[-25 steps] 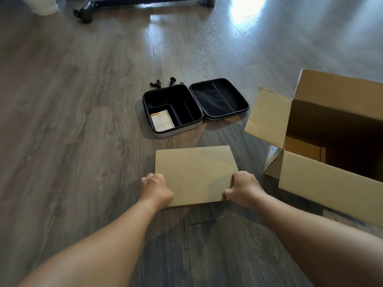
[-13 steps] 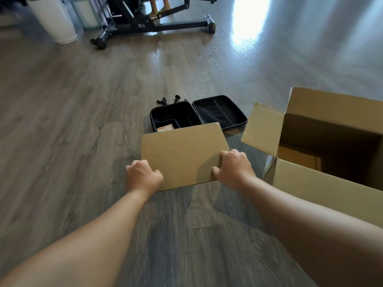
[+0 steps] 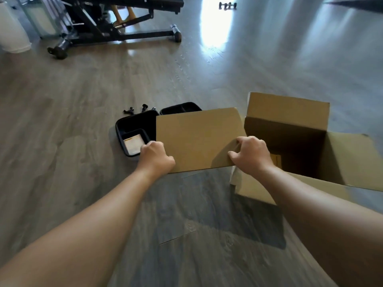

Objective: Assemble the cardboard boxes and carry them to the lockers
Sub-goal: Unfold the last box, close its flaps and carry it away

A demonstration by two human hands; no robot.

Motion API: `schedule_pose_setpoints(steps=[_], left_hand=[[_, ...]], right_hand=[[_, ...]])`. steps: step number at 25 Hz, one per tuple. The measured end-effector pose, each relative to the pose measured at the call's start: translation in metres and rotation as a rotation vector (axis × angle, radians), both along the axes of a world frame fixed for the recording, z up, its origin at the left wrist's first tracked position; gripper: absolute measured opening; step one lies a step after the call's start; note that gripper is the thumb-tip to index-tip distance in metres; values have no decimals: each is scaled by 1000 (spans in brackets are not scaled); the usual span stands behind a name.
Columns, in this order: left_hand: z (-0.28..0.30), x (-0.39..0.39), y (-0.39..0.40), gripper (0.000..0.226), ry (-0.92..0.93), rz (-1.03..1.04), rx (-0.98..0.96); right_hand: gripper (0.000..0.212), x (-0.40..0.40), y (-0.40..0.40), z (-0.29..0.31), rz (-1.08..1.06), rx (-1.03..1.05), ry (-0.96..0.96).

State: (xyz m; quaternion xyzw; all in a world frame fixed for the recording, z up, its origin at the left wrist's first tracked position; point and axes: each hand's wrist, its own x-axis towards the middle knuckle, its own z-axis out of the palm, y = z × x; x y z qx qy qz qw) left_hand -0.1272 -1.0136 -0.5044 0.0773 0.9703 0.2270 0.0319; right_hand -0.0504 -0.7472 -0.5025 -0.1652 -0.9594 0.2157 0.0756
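At centre frame, a flat cardboard panel (image 3: 199, 139) is held clear of the wood-grain floor (image 3: 62, 162), tilted so that its broad face is turned toward the camera. Left hand (image 3: 156, 155): grip closed round the panel's lower left corner, fingers curled behind the board and knuckles toward the viewer. Right hand (image 3: 251, 154): grip closed on the panel's lower right edge, thumb on the near face, remaining fingers curled over the edge. Right of centre, an open cardboard box (image 3: 300, 146) stands on the floor with its flaps raised or spread; its dark interior shows a lighter cardboard piece at the bottom, and the panel's right edge overlaps the box's left side in the picture. Behind the panel, left of centre, an open black case (image 3: 134, 129) lies on the floor; one moulded compartment holds a pale card (image 3: 133, 142), and the lid half is mostly hidden by the panel. Several small black screws (image 3: 136, 108) lie just beyond the case. Upper left of the frame: a black exercise bench frame (image 3: 116, 23) and a white container (image 3: 12, 32). Small dumbbells (image 3: 227, 5) sit at the top edge, near a bright reflection.
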Motion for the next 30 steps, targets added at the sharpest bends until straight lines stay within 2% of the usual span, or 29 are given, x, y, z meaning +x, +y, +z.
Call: schedule_pose_setpoints(steps=[3, 6, 11, 14, 16, 19, 24, 26, 30], left_hand=[[-2, -3, 69, 39, -63, -133, 1], [5, -1, 134, 44, -82, -215, 13], [4, -6, 221, 47, -306, -302, 133], [-10, 1, 240, 48, -389, -378, 138], [-24, 3, 242, 57, -369, -399, -14], [-40, 4, 237, 74, -379, -372, -137], [-38, 11, 210, 49, -155, -453, -183], [-35, 13, 189, 38, -126, -435, -201], [-34, 15, 142, 34, -103, -365, -215]], right_hand=[[30, 25, 61, -6, -119, -17, -25], [35, 52, 108, -9, -236, -49, 1], [30, 83, 175, -13, -426, -94, -99], [44, 95, 191, -21, -453, -98, -162], [58, 98, 192, -29, -432, -99, -205], [60, 98, 190, -40, -396, -120, -209], [56, 93, 176, -42, -340, -113, -207], [56, 86, 161, -40, -300, -98, -222], [52, 71, 124, -34, -210, -77, -280]])
